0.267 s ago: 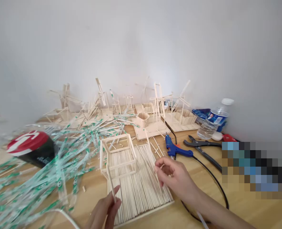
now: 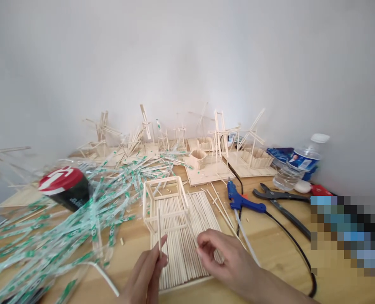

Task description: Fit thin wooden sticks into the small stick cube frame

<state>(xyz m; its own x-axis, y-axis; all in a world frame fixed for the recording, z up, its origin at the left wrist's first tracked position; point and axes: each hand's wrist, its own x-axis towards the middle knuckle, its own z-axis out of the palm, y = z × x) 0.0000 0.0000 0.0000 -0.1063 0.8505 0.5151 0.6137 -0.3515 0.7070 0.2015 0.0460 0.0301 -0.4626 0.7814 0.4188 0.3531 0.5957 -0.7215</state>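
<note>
My left hand (image 2: 149, 270) pinches a pale wooden chopstick (image 2: 159, 226), holding it nearly upright over the front left of a mat-like base of chopsticks (image 2: 179, 264) laid side by side. Closed at the fingertips, my right hand (image 2: 224, 257) hovers above the right part of that base. A second thin chopstick (image 2: 192, 234) slants up from its fingers, partly blurred. An open box-shaped frame of chopsticks (image 2: 167, 216) stands on the back left of the base, just beyond both hands.
Wrappers (image 2: 80, 236) and a red-lidded cup (image 2: 65, 185) crowd the left. On the right are a blue glue gun (image 2: 243, 201) with its cord, black pliers (image 2: 279, 196) and a water bottle (image 2: 297, 164). Several stick models (image 2: 221, 135) line the wall.
The view has turned slightly left, so things appear farther right. My right hand has come closer to my left hand, and its chopstick now sits lower, near the frame.
</note>
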